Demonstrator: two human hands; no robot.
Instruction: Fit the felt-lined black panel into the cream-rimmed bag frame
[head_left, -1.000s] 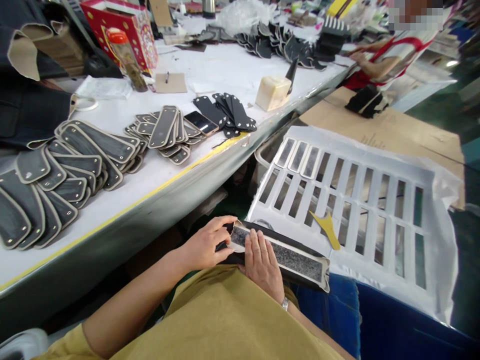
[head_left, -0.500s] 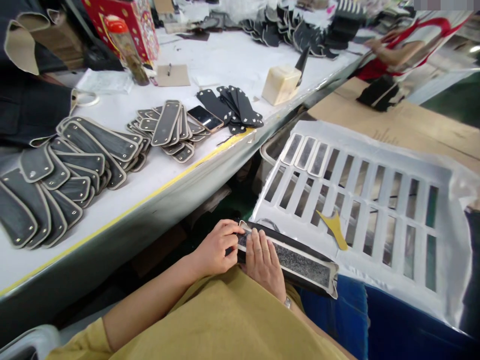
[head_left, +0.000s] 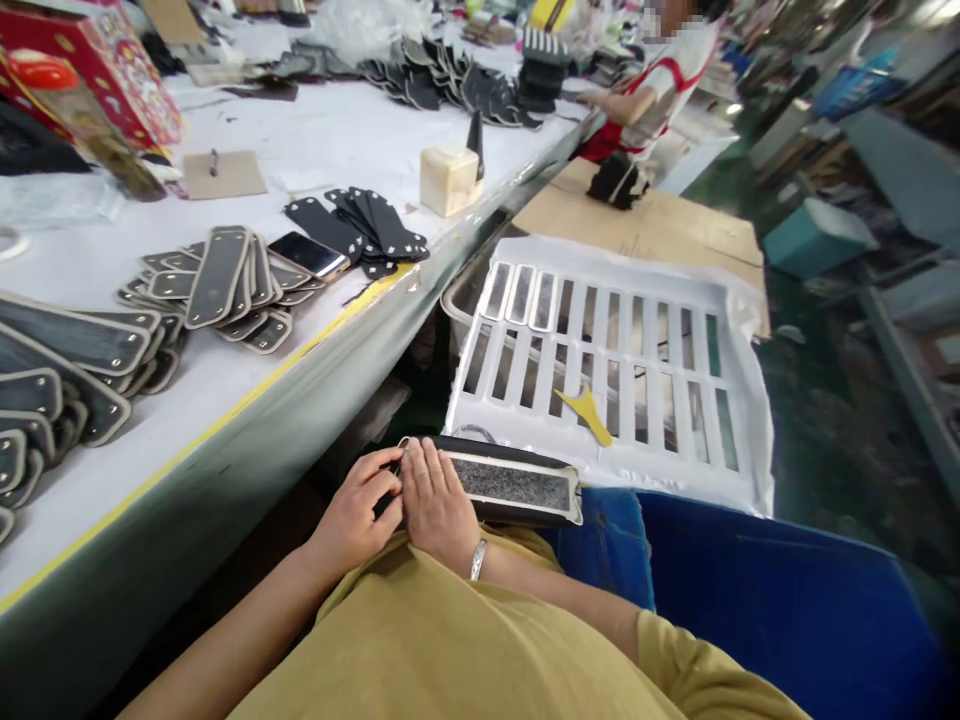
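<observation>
Black-backed and speckled grey, a pale-edged strip (head_left: 517, 483) lies in front of the person's waist, just beside the slotted white sheet (head_left: 752, 430). The right hand (head_left: 437, 500) lies flat over its left part, fingers straight, gripping nothing. The left hand (head_left: 361, 510) curls half closed at the left end; whether it pinches the edge, I cannot tell. On the worktop (head_left: 322, 130), a smartphone (head_left: 309, 256) lies between grey pieces with pale edging (head_left: 217, 277) and black pieces (head_left: 385, 225).

bright tabletop (head_left: 322, 140), dark shadow beneath; view's right side smeared
</observation>
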